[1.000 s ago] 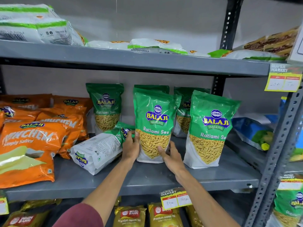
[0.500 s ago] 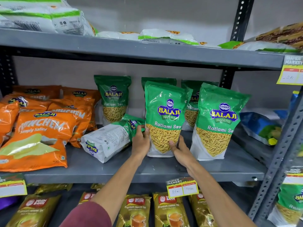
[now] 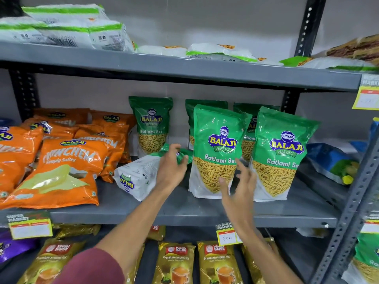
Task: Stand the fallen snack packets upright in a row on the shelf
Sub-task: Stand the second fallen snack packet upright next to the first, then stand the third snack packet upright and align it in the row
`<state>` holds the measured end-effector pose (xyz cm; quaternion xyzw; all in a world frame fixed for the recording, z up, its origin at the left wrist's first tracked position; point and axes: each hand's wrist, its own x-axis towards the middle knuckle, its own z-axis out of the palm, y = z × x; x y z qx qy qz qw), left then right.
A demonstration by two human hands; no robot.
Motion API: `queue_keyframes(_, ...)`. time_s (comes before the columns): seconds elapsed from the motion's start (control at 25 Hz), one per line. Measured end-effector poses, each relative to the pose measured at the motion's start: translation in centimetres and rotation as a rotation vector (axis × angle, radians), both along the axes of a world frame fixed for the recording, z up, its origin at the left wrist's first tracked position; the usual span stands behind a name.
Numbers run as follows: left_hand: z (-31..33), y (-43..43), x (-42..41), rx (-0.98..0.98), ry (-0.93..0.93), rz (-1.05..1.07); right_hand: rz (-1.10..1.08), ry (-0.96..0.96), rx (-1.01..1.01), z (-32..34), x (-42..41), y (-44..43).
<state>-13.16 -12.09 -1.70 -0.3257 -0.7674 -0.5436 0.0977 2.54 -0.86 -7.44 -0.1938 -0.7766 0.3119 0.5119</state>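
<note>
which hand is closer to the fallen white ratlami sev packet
Left. The left hand hovers over the top end of the fallen Ratlami Sev packet; the right hand is further right, before the upright Ratlami Sev packet.

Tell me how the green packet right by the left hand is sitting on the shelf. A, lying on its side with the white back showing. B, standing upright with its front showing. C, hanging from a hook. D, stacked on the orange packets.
A: the fallen packet lies tipped over on the shelf, white back up, beside the left hand.
</note>
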Motion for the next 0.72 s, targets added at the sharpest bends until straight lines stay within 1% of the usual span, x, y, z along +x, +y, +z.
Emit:
queue_keyframes(0.04, 0.7, -1.1, -1.5, 0.001, 0.028, 0.04, 0.046, 0.044, 0.069, 0.5, -0.1, -1.7)
queue_keyframes(0.12, 2.1, -3.6, -4.7, -0.035, 0.027, 0.138, 0.213, 0.027, 0.139, 1.6, -1.3, -4.5)
queue_keyframes(0.2, 2.7, -5.7, -7.8, -0.051, -0.044, 0.215, 0.327, -0.059, 0.091, 2.3, -3.8, -6.2)
queue_keyframes(0.24, 2.6, -6.7, -9.1, -0.078, -0.087, 0.234, 0.348, -0.113, 0.009, 2.4, -5.7, -6.7)
queue_keyframes(0.32, 2.0, -8.1, -10.7, -0.188, -0.189, 0.256, 0.329, -0.3, -0.183, 2.4, -9.2, -7.4)
queue_keyframes(0.4, 0.9, -8.9, -12.1, -0.254, -0.395, 0.223, 0.315, -0.463, -0.449, 2.5, -11.7, -8.4)
queue_keyframes(0.44, 0.4, -9.1, -12.6, -0.251, -0.507, 0.188, 0.338, -0.501, -0.597, 2.7, -12.5, -8.7)
queue_keyframes(0.48, -0.4, -9.1, -13.4, -0.236, -0.582, 0.143, 0.355, -0.509, -0.711, 3.0, -13.3, -9.0)
queue_keyframes(0.56, -1.6, -8.6, -14.9, -0.164, -0.655, 0.093, 0.362, -0.486, -0.787, 3.0, -14.1, -9.4)
queue_keyframes(0.64, -1.5, -9.1, -14.2, -0.093, -0.639, 0.081, 0.35, -0.397, -0.776, 2.0, -15.1, -9.8)
queue_keyframes(0.72, -1.6, -9.5, -13.3, 0.035, -0.602, 0.039, 0.334, -0.293, -0.723, 1.5, -15.5, -10.1)
